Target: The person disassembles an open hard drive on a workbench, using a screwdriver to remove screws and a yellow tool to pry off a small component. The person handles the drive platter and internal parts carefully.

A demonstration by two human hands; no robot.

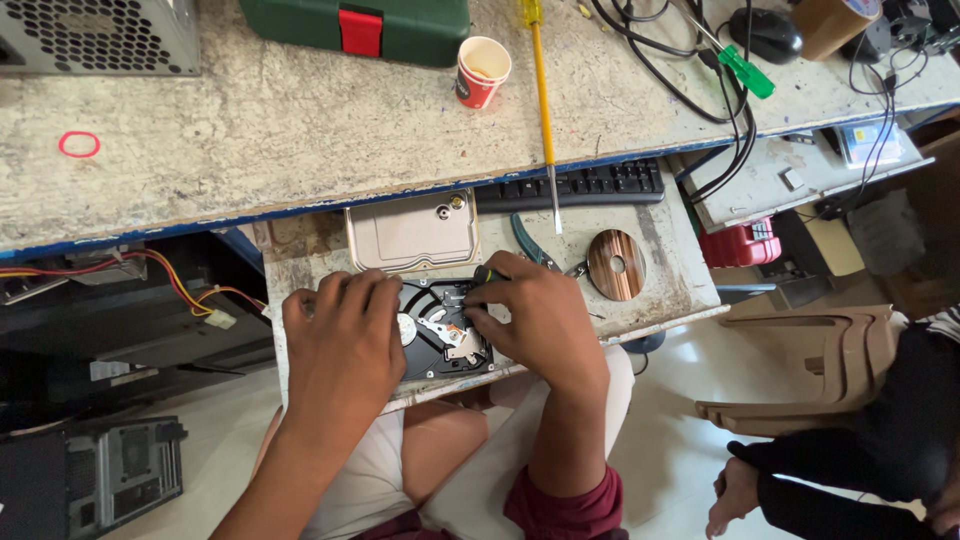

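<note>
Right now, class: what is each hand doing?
Left hand: palm down on the open hard drive, steadying it, gripping nothing visible.
Right hand: fingers closed on a small screwdriver over the drive.

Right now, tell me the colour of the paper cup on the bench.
The paper cup is red outside with a pale inside, seen in the head view.

Light: bright and soft, like daylight, all over the room.
Brightest spot: the pale floor (660, 420) at the lower right looks almost washed out.
Shadows: soft and dark under the worktop (250, 130), on the left.
Shine: the round disc (616, 264) gleams a little.
Sharpness: clear in the middle.
Edges: lines bend and stretch near the corners.
</note>
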